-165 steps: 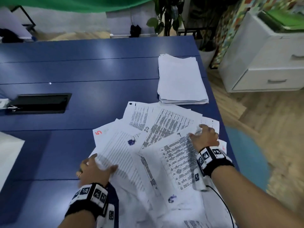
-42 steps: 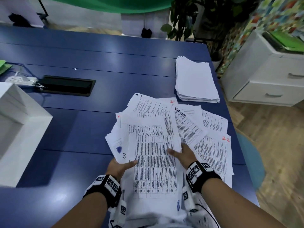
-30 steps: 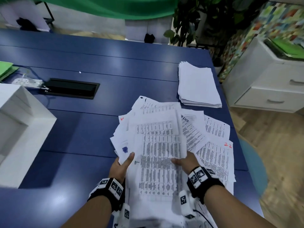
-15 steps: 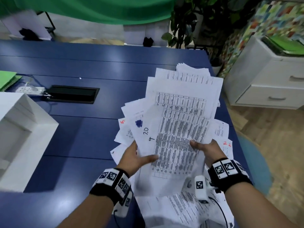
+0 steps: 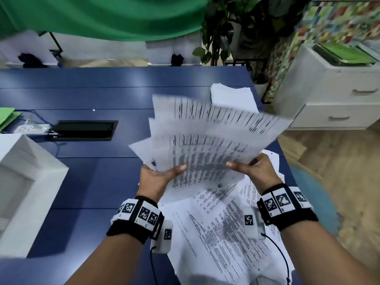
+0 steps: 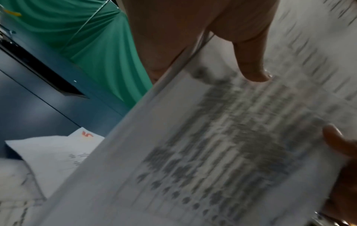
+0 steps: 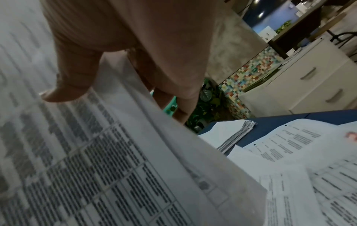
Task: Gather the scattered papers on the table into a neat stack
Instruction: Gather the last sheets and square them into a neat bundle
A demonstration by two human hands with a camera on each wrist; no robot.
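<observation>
Both hands hold a fanned bundle of printed papers (image 5: 207,140) lifted above the blue table (image 5: 82,95). My left hand (image 5: 158,175) grips the bundle's near left edge, thumb on top (image 6: 249,67), fingers under the sheets. My right hand (image 5: 253,169) grips the near right edge the same way, thumb (image 7: 73,85) on the print. The bundle (image 6: 212,145) is motion-blurred and tilted. More loose printed sheets (image 5: 222,233) lie scattered on the table below my wrists, also seen as sheets (image 7: 309,152) to the right. A neat white stack (image 5: 232,97) lies at the far right corner.
A white box (image 5: 26,182) stands at the left. A black recessed cable tray (image 5: 84,130) and a power strip (image 5: 30,128) sit mid-left. A white drawer cabinet (image 5: 333,99) and a plant (image 5: 226,27) stand beyond the table's right edge.
Both hands slid under the gathered sheets, gripped them and lifted the bundle off the table; it now tilts right and fans out higher than half a second ago.
</observation>
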